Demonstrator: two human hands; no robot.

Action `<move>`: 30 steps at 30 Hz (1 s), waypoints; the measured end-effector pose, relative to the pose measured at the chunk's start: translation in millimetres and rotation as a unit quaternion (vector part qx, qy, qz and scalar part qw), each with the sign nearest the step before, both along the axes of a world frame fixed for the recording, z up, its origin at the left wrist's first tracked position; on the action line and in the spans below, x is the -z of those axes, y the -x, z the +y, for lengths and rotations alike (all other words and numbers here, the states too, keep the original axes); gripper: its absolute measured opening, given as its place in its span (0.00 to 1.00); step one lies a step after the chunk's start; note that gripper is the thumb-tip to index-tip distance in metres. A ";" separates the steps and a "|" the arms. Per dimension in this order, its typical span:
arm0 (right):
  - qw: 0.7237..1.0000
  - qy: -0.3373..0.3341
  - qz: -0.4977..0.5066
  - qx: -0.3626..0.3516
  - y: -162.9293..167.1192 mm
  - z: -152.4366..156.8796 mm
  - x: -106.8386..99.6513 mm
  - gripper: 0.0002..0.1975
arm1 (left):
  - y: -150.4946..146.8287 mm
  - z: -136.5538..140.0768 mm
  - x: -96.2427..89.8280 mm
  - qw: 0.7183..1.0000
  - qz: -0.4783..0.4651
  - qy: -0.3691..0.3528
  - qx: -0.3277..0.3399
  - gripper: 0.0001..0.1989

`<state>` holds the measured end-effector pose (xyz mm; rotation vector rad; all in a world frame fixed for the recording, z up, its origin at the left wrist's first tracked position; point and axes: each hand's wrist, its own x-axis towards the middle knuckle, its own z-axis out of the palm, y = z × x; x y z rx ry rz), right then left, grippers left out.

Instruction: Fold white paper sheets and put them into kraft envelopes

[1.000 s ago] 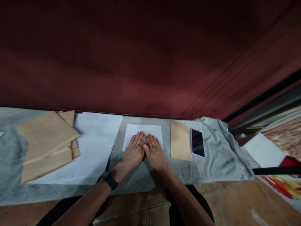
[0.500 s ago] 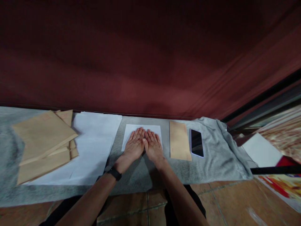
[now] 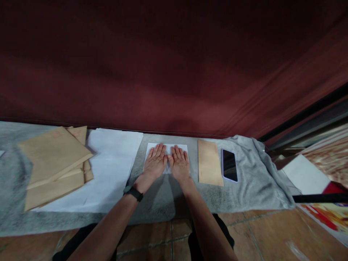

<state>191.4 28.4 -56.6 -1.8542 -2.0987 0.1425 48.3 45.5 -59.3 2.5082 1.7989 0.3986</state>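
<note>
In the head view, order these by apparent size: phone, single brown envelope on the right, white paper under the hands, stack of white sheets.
1. Stack of white sheets
2. White paper, judged by its outline, since the left hand and right hand partly cover it
3. Single brown envelope
4. Phone

Paper, white, one piece: oblong, lying flat, longer side crosswise, partly covered; located just below centre of frame.
</note>
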 end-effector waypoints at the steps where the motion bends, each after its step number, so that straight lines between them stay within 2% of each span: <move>1: 1.000 -0.006 0.002 0.005 -0.4 0.8 1.1 0.27 | 1.3 0.4 0.2 1.000 -0.001 -0.002 -0.004 0.29; 11: 0.998 -0.043 -0.020 0.050 -11.3 4.6 8.9 0.30 | 14.0 1.8 1.9 0.999 -0.011 -0.016 -0.042 0.30; 17: 0.994 -0.066 -0.049 0.067 -19.1 3.3 13.4 0.30 | 19.1 -0.5 -3.9 0.997 0.023 0.014 -0.069 0.31; 21: 0.993 -0.078 -0.052 0.076 -25.3 2.5 16.3 0.30 | 22.7 -1.1 -3.1 0.996 0.030 0.010 -0.080 0.31; 30: 0.992 -0.064 -0.059 0.089 -32.0 -1.0 16.8 0.32 | 29.3 -4.4 0.6 0.996 0.023 -0.010 -0.089 0.32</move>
